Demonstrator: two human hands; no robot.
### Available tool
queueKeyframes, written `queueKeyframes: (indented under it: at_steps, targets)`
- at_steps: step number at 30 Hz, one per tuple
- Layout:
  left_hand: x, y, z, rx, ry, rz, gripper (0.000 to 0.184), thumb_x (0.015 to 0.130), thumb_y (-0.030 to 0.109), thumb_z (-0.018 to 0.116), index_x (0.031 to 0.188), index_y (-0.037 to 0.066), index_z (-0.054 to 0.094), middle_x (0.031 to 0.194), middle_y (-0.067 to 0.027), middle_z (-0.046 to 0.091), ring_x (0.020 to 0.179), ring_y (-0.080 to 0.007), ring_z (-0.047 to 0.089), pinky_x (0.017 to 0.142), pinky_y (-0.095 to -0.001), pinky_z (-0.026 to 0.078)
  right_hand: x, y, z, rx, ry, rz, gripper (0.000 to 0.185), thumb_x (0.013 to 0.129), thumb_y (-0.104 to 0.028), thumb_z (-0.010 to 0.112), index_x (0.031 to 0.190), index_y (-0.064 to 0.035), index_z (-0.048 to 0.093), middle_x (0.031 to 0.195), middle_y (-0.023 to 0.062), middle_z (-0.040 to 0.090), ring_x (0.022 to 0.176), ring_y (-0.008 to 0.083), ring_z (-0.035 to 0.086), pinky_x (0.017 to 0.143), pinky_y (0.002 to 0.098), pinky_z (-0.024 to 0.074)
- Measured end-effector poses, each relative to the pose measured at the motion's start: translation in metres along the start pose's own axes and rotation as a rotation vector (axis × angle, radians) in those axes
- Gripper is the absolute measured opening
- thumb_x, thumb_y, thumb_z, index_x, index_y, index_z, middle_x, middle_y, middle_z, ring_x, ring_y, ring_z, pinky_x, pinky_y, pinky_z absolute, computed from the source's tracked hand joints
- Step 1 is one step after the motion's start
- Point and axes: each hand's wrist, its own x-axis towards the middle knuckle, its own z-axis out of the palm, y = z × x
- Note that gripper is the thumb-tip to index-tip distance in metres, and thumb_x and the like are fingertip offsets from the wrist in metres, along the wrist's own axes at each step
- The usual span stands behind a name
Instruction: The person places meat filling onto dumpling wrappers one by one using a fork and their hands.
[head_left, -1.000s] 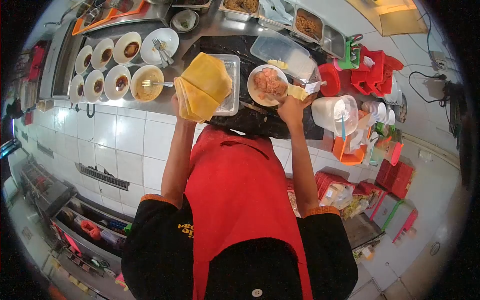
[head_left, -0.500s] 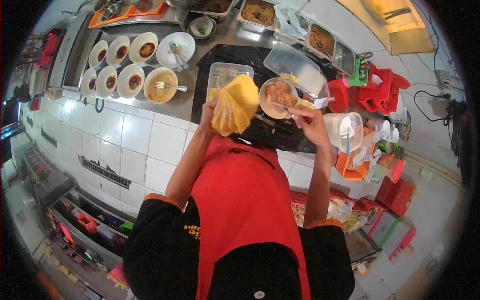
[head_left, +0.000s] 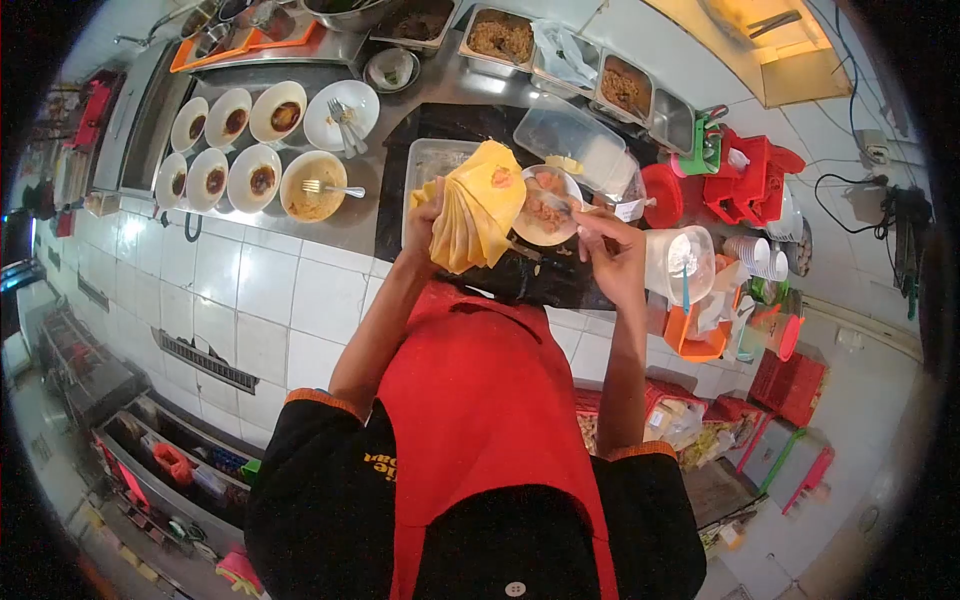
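A fanned stack of yellow dough wrappers (head_left: 472,215) is gripped at its left edge by my left hand (head_left: 422,228). On the top wrapper lies a small dab of pink filling (head_left: 501,177). My right hand (head_left: 612,250) pinches a utensil whose end reaches over the white bowl (head_left: 546,228) of pink minced filling (head_left: 548,204). Partly covered by the wrappers is a clear plastic tray (head_left: 432,158) on the black work surface (head_left: 400,125).
Several white bowls with dark sauce (head_left: 254,178) stand at the left, beside a plate with cutlery (head_left: 341,112). Metal food pans (head_left: 625,88) line the back. At the right are a clear tub of white powder (head_left: 680,262) and red baskets (head_left: 750,185).
The wrapper stack has moved right, beside the filling bowl, and fanned out. Filling now shows on the top wrapper. My right hand has taken up a utensil.
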Motion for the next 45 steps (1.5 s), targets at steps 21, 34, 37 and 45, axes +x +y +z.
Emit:
queueKeyframes:
  at_steps: [21, 34, 37, 45]
  targets:
    - [0.003, -0.003, -0.007, -0.371, -0.158, 0.001, 0.057, 0.101, 0.047, 0.032, 0.133, 0.001, 0.045, 0.126, -0.0179, 0.057, 0.110, -0.0301, 0.060, 0.097, -0.0418, 0.049, 0.002, 0.003, 0.017, -0.115, -0.047, 0.000, 0.027, 0.086, 0.013, 0.056, 0.103, -0.0002, 0.071, 0.090, 0.0063, 0.064, 0.070, 0.0092, 0.056, 0.063, 0.0216, 0.0480]
    - [0.003, -0.007, 0.034, 0.038, 0.067, -0.173, 0.061, 0.094, 0.035, 0.041, 0.140, -0.004, 0.034, 0.133, -0.0214, 0.051, 0.118, -0.0318, 0.056, 0.103, -0.0452, 0.045, 0.010, -0.008, 0.057, -0.205, 0.000, -0.314, 0.021, 0.072, -0.002, 0.080, 0.083, -0.0014, 0.062, 0.087, 0.0010, 0.058, 0.076, 0.0052, 0.049, 0.061, 0.0191, 0.0369]
    - [0.015, -0.024, -0.024, -0.234, -0.170, -0.103, 0.066, 0.096, 0.048, 0.033, 0.142, 0.001, 0.036, 0.136, -0.0207, 0.049, 0.121, -0.0339, 0.054, 0.102, -0.0479, 0.044, -0.002, -0.043, 0.045, -0.074, -0.336, -0.026, 0.021, 0.077, -0.004, 0.075, 0.098, -0.0036, 0.070, 0.100, 0.0071, 0.067, 0.087, 0.0119, 0.059, 0.073, 0.0236, 0.0447]
    - [0.020, -0.003, -0.095, -0.406, 0.187, 0.116, 0.066, 0.093, 0.062, 0.038, 0.132, 0.010, 0.050, 0.132, -0.0100, 0.054, 0.119, -0.0320, 0.053, 0.099, -0.0476, 0.045, 0.006, 0.110, -0.052, -1.057, -0.233, 0.355, 0.033, 0.079, -0.001, 0.062, 0.108, -0.0125, 0.073, 0.093, 0.0143, 0.071, 0.085, 0.0262, 0.069, 0.073, 0.0361, 0.0518]
